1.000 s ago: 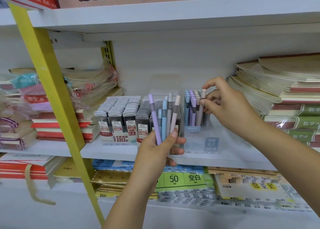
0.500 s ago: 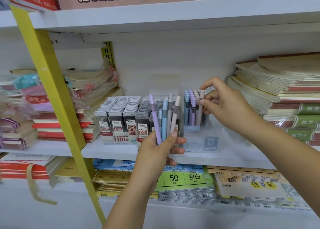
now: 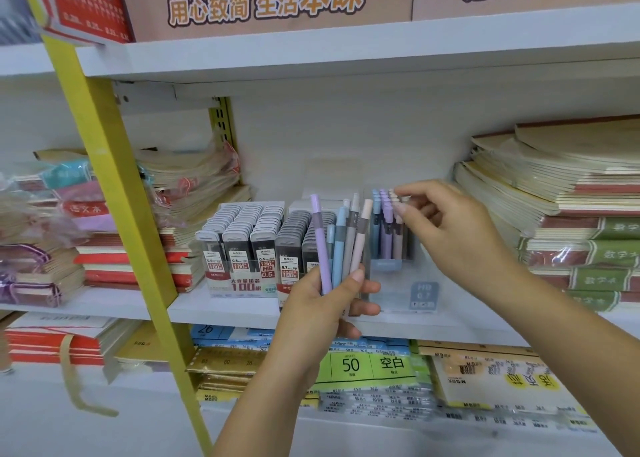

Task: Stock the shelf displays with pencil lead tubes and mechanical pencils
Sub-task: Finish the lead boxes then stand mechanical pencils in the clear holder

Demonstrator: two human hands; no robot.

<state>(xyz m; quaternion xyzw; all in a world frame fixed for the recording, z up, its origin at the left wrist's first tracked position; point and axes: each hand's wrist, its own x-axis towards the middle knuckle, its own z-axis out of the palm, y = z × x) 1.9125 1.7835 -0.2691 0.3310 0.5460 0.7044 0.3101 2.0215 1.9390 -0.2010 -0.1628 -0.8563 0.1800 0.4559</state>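
My left hand (image 3: pixel 322 304) grips a fan of several mechanical pencils (image 3: pixel 341 242), purple, blue, grey and pink, upright in front of the shelf. To its right a clear display box (image 3: pixel 422 295) holds rows of upright pastel pencils (image 3: pixel 386 235). Over the box's right side, my right hand (image 3: pixel 450 235) pinches the top of a beige pencil standing among them. Left of the bundle, lead tube boxes (image 3: pixel 242 242) marked 0.5 and 0.7 stand packed in their display tray.
A slanted yellow post (image 3: pixel 114 197) crosses the left of the shelf (image 3: pixel 225 311). Stacked notebooks (image 3: pixel 571 197) fill the right side and wrapped exercise books (image 3: pixel 121 249) the left. An upper shelf board (image 3: pixel 346 48) hangs overhead. Paper pads lie on the shelf below (image 3: pixel 363 363).
The beige pencil in my right hand has sunk down into the display box, level with the others. My left hand and its bundle have stayed put.
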